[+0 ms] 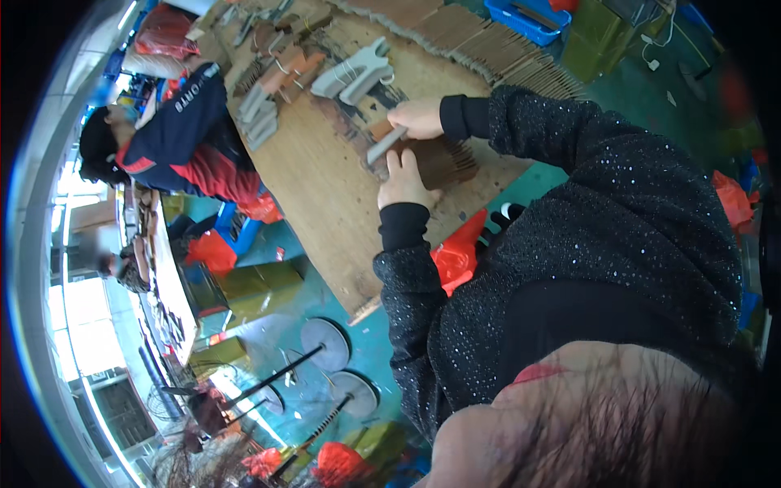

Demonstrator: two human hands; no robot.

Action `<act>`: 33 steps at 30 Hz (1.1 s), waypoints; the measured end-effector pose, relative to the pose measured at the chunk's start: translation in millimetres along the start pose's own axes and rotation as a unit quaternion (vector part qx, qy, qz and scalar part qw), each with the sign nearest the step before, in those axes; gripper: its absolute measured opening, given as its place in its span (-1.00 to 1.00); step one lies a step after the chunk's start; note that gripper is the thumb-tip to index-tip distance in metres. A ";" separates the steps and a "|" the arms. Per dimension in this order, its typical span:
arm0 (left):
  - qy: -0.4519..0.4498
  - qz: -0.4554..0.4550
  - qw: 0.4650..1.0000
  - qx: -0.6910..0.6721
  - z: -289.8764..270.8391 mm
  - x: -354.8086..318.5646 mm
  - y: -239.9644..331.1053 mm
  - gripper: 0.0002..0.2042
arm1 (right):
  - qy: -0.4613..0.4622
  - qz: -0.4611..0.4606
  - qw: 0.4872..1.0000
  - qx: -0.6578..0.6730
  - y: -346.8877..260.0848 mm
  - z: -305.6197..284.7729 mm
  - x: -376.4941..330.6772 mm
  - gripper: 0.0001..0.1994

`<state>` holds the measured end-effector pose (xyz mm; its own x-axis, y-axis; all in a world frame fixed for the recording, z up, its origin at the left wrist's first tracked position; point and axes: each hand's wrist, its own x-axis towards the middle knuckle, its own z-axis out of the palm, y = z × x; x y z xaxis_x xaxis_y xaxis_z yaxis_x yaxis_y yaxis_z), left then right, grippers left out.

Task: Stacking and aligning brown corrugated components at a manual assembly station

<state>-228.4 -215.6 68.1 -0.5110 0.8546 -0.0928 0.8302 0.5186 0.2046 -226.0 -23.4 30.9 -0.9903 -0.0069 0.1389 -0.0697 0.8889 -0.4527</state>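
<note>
My right hand (416, 119) is closed around one end of a flat grey strip (386, 145), which slants down to the left over the wooden table (325, 220). Just below it, my left hand (404, 180) has its fingers stretched out and a little apart, their tips close to the strip. Whether they touch it I cannot tell. A row of thin brown pieces (447, 160) lies on the table beside both hands. Beyond the right hand are pale grey curved pieces (354, 71), bundled with a tie.
Orange-brown bundled pieces (289, 73) and grey strips (259, 118) lie farther left. A long row of brown pieces (480, 45) lines the far edge. A blue crate (529, 20) stands beyond. Another person (183, 134) is at the table's left side. Round metal bases (325, 346) stand on the floor.
</note>
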 end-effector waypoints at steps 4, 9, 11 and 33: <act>0.009 0.001 1.000 0.001 -0.1 -0.8 0.8 -0.18 | -0.003 -0.044 0.999 0.029 -4.0 -5.3 -3.3 -0.90; -0.053 -0.008 0.998 -0.044 -1.9 4.2 7.1 -0.07 | -0.090 -0.079 0.985 0.121 14.8 -4.4 -18.3 -0.85; -0.028 -0.039 0.997 -0.065 -11.0 -5.4 10.5 -0.04 | -0.123 -0.102 0.981 0.112 8.0 -6.9 -7.7 -0.82; -0.029 -0.034 0.999 -0.026 -1.3 4.7 5.0 -0.19 | -0.146 -0.101 0.984 0.019 -9.2 -23.2 4.0 -0.76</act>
<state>-226.9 -209.0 69.9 -0.5510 0.8183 -0.1637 0.7802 0.5748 0.2468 -226.6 -21.0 56.0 -0.9477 -0.3180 -0.0259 -0.2681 0.8378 -0.4755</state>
